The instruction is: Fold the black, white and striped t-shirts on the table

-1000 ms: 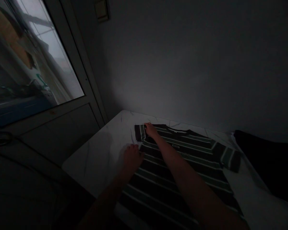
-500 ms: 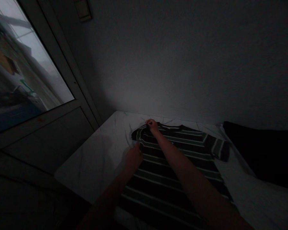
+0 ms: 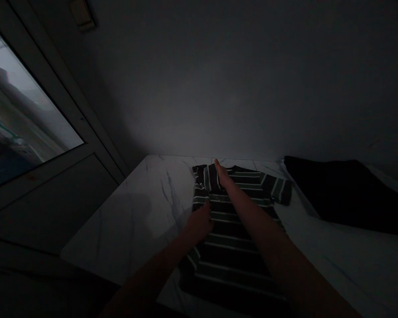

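Observation:
A dark T-shirt (image 3: 232, 240) with green and white stripes lies on the white marbled table (image 3: 126, 221), its collar toward the wall. Its left sleeve and side are folded inward over the front; the right sleeve lies spread out. My left hand (image 3: 200, 219) is closed on the shirt's left side, below the folded sleeve. At the collar, beside that sleeve, my right hand (image 3: 221, 174) touches the fabric; its fingers are dim and partly hidden, so its grip is unclear.
Black folded cloth (image 3: 345, 194) lies at the table's right, on something pale. A grey wall (image 3: 232, 88) rises behind the table. At the left is a framed door (image 3: 69, 176) with a glass pane. The table's left corner and front edge show.
The shirt's left sleeve and side have been turned inward over the front. Both hands have moved with it. The view has shifted to the right.

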A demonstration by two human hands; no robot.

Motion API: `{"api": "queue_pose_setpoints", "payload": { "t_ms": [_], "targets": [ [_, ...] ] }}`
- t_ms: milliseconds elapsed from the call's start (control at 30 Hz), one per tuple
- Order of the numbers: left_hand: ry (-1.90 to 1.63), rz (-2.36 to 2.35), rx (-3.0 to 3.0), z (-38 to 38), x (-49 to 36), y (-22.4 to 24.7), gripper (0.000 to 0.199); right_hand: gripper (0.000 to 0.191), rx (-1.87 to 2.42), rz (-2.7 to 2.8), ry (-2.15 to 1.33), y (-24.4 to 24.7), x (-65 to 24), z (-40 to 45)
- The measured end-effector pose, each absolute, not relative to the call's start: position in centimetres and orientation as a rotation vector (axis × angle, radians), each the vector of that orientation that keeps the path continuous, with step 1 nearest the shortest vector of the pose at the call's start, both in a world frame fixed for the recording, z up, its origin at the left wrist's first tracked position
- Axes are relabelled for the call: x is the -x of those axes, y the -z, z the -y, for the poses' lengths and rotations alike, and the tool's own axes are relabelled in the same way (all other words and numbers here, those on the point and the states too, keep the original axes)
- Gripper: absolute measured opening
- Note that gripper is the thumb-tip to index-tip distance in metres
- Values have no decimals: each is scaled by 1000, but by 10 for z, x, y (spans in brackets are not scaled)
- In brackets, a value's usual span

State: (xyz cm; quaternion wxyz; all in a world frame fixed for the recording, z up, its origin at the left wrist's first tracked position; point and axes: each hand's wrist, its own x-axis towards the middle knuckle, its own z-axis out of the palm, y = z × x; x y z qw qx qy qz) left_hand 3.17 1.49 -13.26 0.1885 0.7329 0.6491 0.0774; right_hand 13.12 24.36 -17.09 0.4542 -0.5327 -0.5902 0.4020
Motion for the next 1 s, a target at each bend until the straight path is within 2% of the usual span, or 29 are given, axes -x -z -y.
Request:
{"api": "queue_pose_setpoints", "payload": {
  "t_ms": [167,300,433,733,1000],
  "targets": [
    [-143,-1831,-2075,-53,-12,121,21,22,1487,1561,-819,173,-142,-232],
    [-243,-2039,-2106,-122,15,105,37,14,1546,1619,-686,170,-145,-220],
    [-281,-2051,-2214,-191,38,99,51,19,1614,1643,-554,167,-152,-208],
    [-135,-1843,-2326,-270,39,114,24,22,1816,1661,-450,166,-167,-188],
    [-180,-1788,-2343,-286,45,127,23,23,1908,1693,-462,159,-164,-178]
  ]
}}
